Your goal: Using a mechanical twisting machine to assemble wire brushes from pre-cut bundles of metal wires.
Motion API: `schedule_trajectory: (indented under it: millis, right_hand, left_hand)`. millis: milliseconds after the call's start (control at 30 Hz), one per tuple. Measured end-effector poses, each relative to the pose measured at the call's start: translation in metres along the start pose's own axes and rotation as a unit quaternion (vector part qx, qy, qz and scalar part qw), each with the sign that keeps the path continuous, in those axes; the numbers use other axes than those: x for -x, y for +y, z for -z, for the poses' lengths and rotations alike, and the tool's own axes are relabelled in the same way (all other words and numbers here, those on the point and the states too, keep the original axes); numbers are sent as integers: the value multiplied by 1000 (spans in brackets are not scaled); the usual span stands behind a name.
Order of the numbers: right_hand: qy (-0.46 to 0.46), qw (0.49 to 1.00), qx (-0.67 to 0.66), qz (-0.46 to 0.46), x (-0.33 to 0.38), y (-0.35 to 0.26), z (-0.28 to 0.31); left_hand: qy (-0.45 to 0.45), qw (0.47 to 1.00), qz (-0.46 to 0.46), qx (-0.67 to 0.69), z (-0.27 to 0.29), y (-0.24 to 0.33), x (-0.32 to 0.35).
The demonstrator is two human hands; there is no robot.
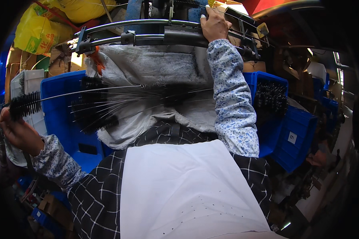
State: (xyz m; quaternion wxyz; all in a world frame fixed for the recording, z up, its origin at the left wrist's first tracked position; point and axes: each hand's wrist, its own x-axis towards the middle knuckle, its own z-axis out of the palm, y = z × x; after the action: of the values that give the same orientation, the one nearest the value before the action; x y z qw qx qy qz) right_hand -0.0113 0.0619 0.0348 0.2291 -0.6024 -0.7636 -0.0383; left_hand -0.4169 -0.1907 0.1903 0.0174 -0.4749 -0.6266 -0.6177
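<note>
At the far left, my left hand (pixel 20 133) is closed on the black bristle end of a twisted-wire brush (pixel 26 104). The brush's bare metal stem runs rightward over my lap and ends in a small loop. My right hand (pixel 214 24) is up at the metal-railed machine (pixel 163 31), its fingers bent beside the rails; what they grip there is too small to make out. A bundle of similar wire brushes (pixel 92 109) lies across the whitish cloth (pixel 147 65) on my lap, bristles at the left.
Blue plastic bins (pixel 54 99) stand at my left. Another blue bin (pixel 263 131) at my right holds a mass of black bristles (pixel 271 97). Yellow plastic bags (pixel 40 30) and cardboard boxes lie beyond the machine. An orange strip (pixel 96 59) hangs from its left rail end.
</note>
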Motion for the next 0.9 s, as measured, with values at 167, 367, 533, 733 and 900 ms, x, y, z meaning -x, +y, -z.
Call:
schedule_trajectory:
  millis: [167, 367, 533, 733, 900]
  right_hand:
    - [-113, 991, -32, -71, -18, 42, 17]
    - [-139, 987, 80, 26, -44, 84, 15]
    - [-290, 939, -178, -46, -4, 91, 90]
    - [-405, 844, -310, 167, 57, -29, 131]
    - [-405, 727, -549, 77, 98, -105, 103]
  left_hand:
    - [28, 998, 47, -10, -3, 0, 3]
    - [-120, 977, 123, 127, -66, 16, 17]
    - [-259, 932, 180, 177, -98, 18, 29]
    - [-397, 862, 175, 260, -150, 41, 70]
    - [-406, 894, 148, 117, -140, 46, 100]
